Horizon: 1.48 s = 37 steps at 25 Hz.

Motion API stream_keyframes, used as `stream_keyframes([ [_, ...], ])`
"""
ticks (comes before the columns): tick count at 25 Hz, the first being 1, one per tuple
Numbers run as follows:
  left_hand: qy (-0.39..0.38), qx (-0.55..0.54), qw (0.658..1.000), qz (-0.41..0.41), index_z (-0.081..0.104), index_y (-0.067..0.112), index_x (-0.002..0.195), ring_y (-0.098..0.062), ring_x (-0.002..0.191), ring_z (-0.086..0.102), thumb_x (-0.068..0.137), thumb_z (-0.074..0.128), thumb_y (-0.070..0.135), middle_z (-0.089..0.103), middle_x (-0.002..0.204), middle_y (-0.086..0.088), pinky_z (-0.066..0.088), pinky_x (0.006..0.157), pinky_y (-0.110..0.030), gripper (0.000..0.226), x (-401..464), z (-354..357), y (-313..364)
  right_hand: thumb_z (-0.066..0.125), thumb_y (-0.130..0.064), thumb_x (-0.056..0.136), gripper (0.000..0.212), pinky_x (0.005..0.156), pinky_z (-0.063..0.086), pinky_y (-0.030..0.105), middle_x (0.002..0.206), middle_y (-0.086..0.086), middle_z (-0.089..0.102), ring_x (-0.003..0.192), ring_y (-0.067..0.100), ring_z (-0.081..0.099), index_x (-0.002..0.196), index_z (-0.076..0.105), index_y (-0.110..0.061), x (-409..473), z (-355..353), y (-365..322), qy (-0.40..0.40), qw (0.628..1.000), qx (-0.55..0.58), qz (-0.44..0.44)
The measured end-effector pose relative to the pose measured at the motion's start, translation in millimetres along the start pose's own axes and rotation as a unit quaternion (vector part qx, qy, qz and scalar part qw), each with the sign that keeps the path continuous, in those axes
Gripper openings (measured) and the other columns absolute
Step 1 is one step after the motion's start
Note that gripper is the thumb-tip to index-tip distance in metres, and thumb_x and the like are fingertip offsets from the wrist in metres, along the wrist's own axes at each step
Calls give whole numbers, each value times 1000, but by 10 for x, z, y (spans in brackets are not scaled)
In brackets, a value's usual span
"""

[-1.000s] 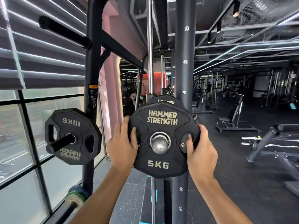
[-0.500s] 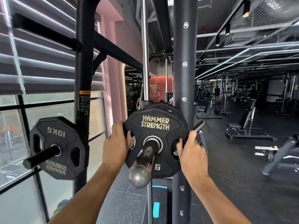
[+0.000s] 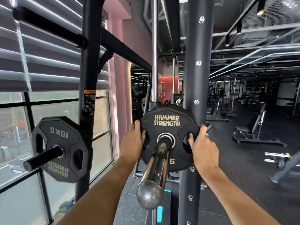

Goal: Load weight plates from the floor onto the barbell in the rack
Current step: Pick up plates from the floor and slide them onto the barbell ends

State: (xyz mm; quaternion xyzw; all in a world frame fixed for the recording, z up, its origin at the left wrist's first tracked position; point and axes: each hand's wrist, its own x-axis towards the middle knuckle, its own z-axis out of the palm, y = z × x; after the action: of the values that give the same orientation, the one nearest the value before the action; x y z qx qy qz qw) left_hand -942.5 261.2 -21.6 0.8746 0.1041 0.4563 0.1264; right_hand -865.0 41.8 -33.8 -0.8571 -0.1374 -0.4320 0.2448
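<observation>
A black 5 kg plate (image 3: pixel 167 122) marked HAMMER STRENGTH sits far along the chrome barbell sleeve (image 3: pixel 154 172), whose rounded end points toward me. A second black plate's edge shows just behind it. My left hand (image 3: pixel 133 142) grips the plate's left rim, fingers curled over the edge. My right hand (image 3: pixel 203 146) grips the right rim, with the thumb hooked in the grip hole. The sleeve hides the plate's lower middle.
A black rack upright (image 3: pixel 194 78) stands just right of the plate. A 10 kg plate (image 3: pixel 60 148) hangs on a storage peg (image 3: pixel 42 157) on the left upright (image 3: pixel 89 78). Windows with blinds lie left; benches (image 3: pixel 253 132) and machines stand on the dark floor at right.
The 5 kg plate has slid from the sleeve's tip far along it, away from me, with both hands on it. Much more of the chrome sleeve now sticks out toward me.
</observation>
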Motion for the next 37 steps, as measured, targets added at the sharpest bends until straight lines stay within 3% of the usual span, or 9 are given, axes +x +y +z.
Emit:
stream_keyframes([
  [5,-15,-89,994,-61,34,21,110,-35,89,64,103,50,29,58,111,-10,53,75,-48,20,-29,161,-12,62,-39,92,43,37,17,21,58,15,60,44,35,61,99,41,-2,181,83,16,14,1000,-12,-22],
  [11,-51,-192,974,-111,31,25,105,-31,95,64,101,54,26,60,111,-8,53,80,-44,23,-19,302,-50,59,-44,93,45,39,12,25,85,21,54,56,41,63,96,44,-2,371,160,41,37,999,10,-20],
  [16,-109,-244,955,-129,33,19,105,-31,99,64,100,59,22,63,108,-6,54,86,-51,27,32,236,-119,58,-46,93,47,46,27,32,90,23,53,62,45,61,97,44,-1,369,159,42,38,999,29,-23],
  [20,-109,-89,984,-105,34,20,127,-32,97,64,103,51,33,56,126,-10,56,86,-50,32,-27,118,-102,63,-32,92,38,54,41,39,109,21,46,80,43,57,109,47,-2,54,45,-76,92,991,97,26],
  [23,-18,22,998,-53,38,12,137,-30,100,61,104,45,27,47,129,-11,54,81,-43,37,-110,-71,-116,58,-10,93,14,72,43,38,104,16,51,92,30,49,103,54,-2,-277,-47,-400,135,971,186,-66],
  [26,39,87,995,9,46,9,132,-28,99,58,101,46,28,51,119,-11,53,83,-42,37,-188,-279,-172,49,-1,97,7,73,41,36,96,12,53,86,26,49,97,56,-2,-387,-34,-571,116,954,256,-101],
  [33,66,204,975,54,54,6,129,-35,106,55,100,43,38,56,116,-16,43,99,-52,45,-410,-658,-205,49,-1,94,11,80,47,40,100,10,56,92,26,52,104,55,-3,-477,38,-535,107,950,282,-74],
  [37,46,231,967,98,56,5,131,-40,114,53,98,42,42,55,123,-20,39,103,-60,52,-556,-687,-178,52,-15,90,17,79,49,40,102,7,56,95,26,53,106,53,-8,-668,68,-484,71,962,264,-14],
])
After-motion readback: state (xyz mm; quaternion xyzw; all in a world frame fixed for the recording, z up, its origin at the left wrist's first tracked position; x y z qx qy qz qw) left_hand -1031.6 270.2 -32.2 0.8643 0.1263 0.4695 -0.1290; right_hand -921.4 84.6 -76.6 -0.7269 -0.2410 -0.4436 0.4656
